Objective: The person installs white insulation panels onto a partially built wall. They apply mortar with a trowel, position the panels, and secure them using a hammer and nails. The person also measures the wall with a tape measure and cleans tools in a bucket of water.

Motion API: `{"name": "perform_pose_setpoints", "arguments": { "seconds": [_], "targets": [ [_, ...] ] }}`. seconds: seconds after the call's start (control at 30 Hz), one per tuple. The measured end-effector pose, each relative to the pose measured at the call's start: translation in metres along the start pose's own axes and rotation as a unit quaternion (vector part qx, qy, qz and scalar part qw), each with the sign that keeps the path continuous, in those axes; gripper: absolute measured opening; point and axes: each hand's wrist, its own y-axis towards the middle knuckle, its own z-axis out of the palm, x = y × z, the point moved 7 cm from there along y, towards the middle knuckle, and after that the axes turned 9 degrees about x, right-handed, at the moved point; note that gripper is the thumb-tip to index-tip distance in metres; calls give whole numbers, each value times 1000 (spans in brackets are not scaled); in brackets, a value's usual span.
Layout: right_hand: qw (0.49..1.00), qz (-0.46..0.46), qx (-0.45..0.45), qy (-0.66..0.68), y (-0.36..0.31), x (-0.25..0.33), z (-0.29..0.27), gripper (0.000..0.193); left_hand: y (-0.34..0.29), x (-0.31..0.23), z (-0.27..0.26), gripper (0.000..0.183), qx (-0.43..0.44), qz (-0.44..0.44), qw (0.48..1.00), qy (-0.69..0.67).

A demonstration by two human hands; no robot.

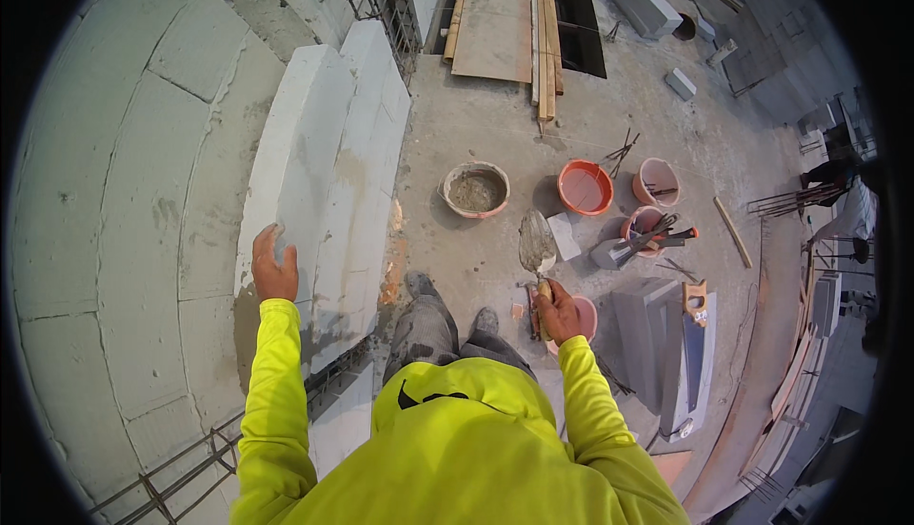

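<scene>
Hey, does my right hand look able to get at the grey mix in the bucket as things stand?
Probably yes, perhaps with some bending: the right hand already holds the trowel, the bucket stands uncovered just ahead, and nothing seems to block the way to the mix.

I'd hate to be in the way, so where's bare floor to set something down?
Bare floor lies between the mortar bucket and plywood panel, and between the far pink bucket and loose wooden strip. It's crowded around the right hand: trowel, tools, grey blocks, handsaw.
</scene>
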Motion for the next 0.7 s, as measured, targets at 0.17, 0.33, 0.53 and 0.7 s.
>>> {"name": "perform_pose_setpoints", "arguments": {
  "seconds": [0.17, 0.33, 0.53, 0.7],
  "targets": [
    [998, -20, -45, -36, 63, 16, 31, 57, 115, 44, 22, 51, 25, -24, 998, 58],
    [995, 39, -90, 21, 186, 10, 65, 51, 221, 56, 53, 70, 84, -21, 990, 108],
    [969, 102, -196, 111, 305, -11, 76, 50, 269, 56, 83, 77, 144, 24, 980, 132],
    [986, 58, -154, 29, 332, -47, 96, 74, 268, 63, 97, 71, 163, 61, 980, 97]
  ]
}}
